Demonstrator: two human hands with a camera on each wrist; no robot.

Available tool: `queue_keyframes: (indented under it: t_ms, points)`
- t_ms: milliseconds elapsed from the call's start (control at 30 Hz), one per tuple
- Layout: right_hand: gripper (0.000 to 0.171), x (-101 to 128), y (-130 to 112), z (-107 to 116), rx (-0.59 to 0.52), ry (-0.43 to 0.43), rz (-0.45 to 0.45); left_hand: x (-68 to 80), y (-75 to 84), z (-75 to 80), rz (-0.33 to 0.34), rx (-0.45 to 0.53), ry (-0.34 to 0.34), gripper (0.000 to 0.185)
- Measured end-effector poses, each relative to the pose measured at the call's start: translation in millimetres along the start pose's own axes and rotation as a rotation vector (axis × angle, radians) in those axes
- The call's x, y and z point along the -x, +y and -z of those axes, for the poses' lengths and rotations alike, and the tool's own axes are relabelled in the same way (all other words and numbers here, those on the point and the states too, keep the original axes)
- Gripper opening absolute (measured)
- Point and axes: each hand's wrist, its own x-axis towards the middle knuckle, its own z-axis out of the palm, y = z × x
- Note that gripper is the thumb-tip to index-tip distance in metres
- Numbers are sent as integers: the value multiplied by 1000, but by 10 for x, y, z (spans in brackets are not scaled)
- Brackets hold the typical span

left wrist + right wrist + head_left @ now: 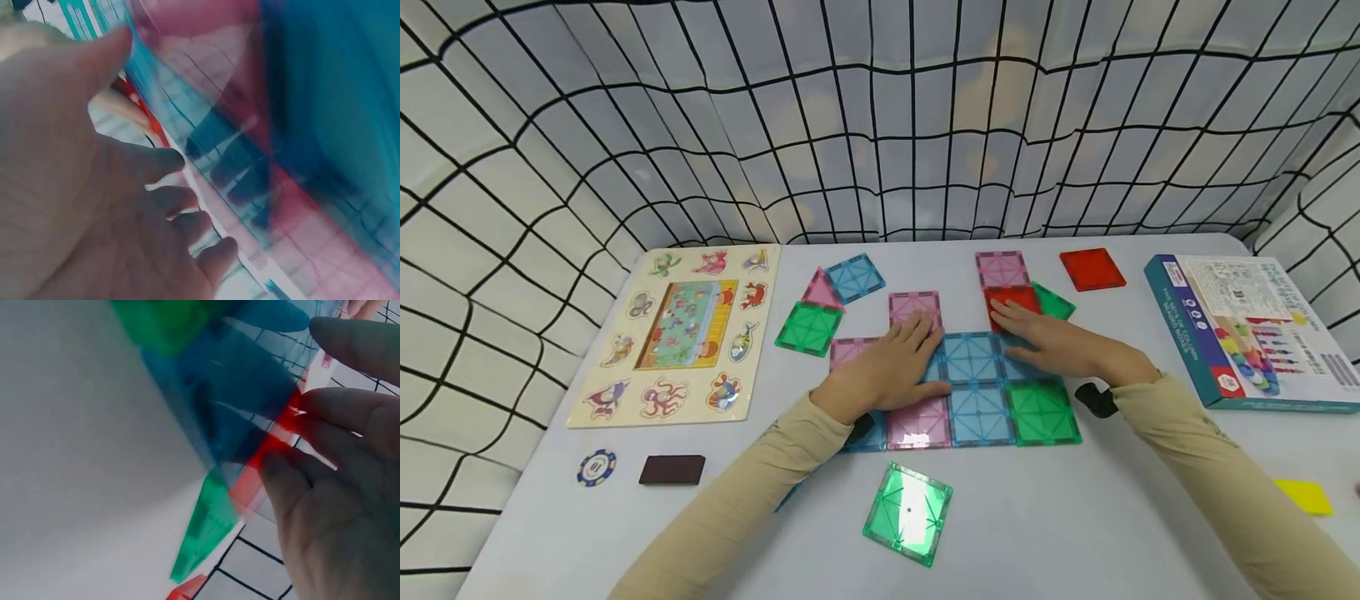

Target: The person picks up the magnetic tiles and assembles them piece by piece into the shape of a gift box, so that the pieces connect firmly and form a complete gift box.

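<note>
Pressing flat on the tile sheet (977, 392) at mid-desk, the left hand (891, 367) lies with fingers straight over pink and blue squares; the right hand (1060, 343) touches the red tile (1011, 298) with straight fingers

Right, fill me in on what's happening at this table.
A person is laying translucent square tiles flat on a white table. The left hand lies flat with straight fingers on a pink tile at the top of a joined patch of pink, blue and green tiles. The right hand rests flat beside it, fingertips on a red tile. A loose green tile lies nearer the person, an animal puzzle board sits to the left, and a toy box to the right.
</note>
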Motion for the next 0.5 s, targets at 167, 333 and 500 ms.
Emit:
queue_keyframes:
  t_ms: [167, 333, 500]
  points:
    - [69, 86, -65, -24, 36, 8, -29, 11, 236, -15, -80, -16, -51, 78]
    - [70, 196, -89, -65, 50, 22, -37, 31, 331, -66, -99, -15, -92, 79]
    - [68, 228, -50, -50, -11, 17, -10, 72, 287, -115, -121, 26, -86, 80]
